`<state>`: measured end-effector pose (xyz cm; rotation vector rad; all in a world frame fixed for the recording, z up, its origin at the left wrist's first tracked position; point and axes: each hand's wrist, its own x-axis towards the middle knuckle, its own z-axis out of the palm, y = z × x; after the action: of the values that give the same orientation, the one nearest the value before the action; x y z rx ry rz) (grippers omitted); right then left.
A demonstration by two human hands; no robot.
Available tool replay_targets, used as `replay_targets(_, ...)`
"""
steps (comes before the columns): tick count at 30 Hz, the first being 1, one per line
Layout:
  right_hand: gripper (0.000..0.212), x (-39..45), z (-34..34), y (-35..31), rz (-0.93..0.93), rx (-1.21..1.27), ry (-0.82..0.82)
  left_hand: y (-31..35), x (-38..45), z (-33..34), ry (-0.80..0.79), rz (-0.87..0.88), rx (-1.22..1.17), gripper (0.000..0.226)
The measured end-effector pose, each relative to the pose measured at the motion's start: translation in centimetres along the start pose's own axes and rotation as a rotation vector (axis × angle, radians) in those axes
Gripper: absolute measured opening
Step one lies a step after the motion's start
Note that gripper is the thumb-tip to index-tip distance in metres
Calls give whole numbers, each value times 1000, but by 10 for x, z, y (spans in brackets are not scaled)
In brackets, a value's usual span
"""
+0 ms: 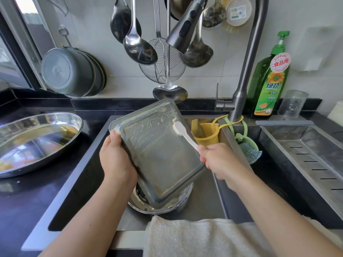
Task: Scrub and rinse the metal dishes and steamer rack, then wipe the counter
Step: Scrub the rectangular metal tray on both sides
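A rectangular metal tray [157, 154] is held tilted over the sink, its soiled inside facing me. My left hand [116, 158] grips its left edge. My right hand [220, 160] holds a white brush [182, 131] by the handle, with the brush head pressed on the tray's upper right rim. Under the tray, a round metal dish [178, 203] sits in the sink bottom with a dark rack partly visible inside it. A large oval metal dish [37, 138] rests on the black counter at the left.
A faucet [245, 71] stands behind the sink [204, 201], its spray head high above the tray. Ladles and a wire skimmer hang on the wall. A green soap bottle [269, 80], a glass, a yellow cup [207, 134] and a white towel [194, 236] over the front edge are nearby.
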<state>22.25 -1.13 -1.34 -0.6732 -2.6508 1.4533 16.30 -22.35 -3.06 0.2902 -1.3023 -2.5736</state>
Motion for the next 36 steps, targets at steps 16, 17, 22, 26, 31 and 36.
replay_targets(16, 43, 3, -2, 7, 31, 45, -29, 7, 9, -4, -28, -35, 62, 27)
replay_targets(17, 42, 1, -2, 9, 49, 26, -65, 12, 12, -5, 15, -37, 15, 25)
replay_targets(22, 42, 0, -2, 8, -23, 70, -50, 25, 15, -10, 175, -70, 8, 20)
replay_targets(26, 40, -2, -12, 8, 88, 195, -155, 25, 19, -16, 240, -104, 45, 18)
replay_targets(31, 41, -4, -16, 4, 99, 204, -147, 17, 19, -10, 88, -67, 135, 25)
replay_targets(36, 46, -7, -8, 3, -66, 5, 52, 11, 17, -10, 63, 14, 166, 35)
